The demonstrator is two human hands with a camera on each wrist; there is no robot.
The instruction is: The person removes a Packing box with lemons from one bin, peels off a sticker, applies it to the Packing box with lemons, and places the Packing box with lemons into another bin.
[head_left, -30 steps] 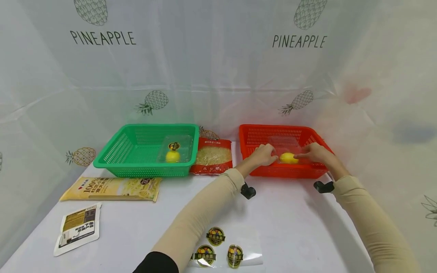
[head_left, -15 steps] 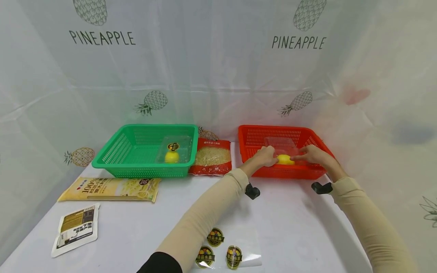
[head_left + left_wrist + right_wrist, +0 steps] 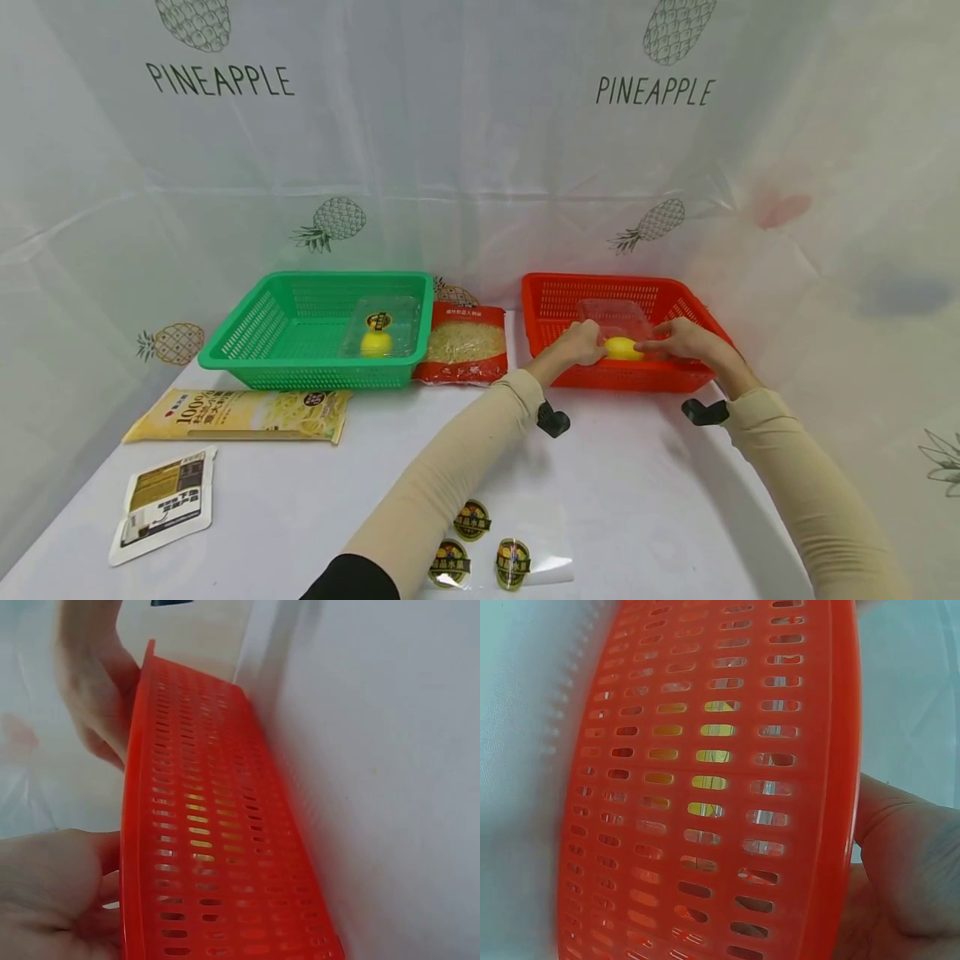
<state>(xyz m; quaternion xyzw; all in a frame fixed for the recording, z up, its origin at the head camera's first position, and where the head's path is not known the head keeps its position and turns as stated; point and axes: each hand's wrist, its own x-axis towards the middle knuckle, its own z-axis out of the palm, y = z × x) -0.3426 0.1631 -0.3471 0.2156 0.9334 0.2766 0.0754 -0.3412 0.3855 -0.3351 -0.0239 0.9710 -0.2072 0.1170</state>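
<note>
Right of centre in the head view, the left hand [image 3: 579,343] and right hand [image 3: 684,340] are reaching into a red perforated plastic basket [image 3: 557,302], fingers touching a yellow lemon [image 3: 619,347] in a clear plastic container [image 3: 617,315]; whether either grip is clamped cannot be told.

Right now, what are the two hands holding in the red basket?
The clear plastic box with a lemon inside: left hand at its left end, right hand at its right.

**Red basket wall, seen edge-on**

The slotted wall of the red basket [image 3: 225,847] fills the middle, standing on the white desk [image 3: 405,787]. The left hand [image 3: 52,892] lies low beside the rim; the right hand [image 3: 94,697] reaches in farther up. Something yellow glints through the slots.
</note>
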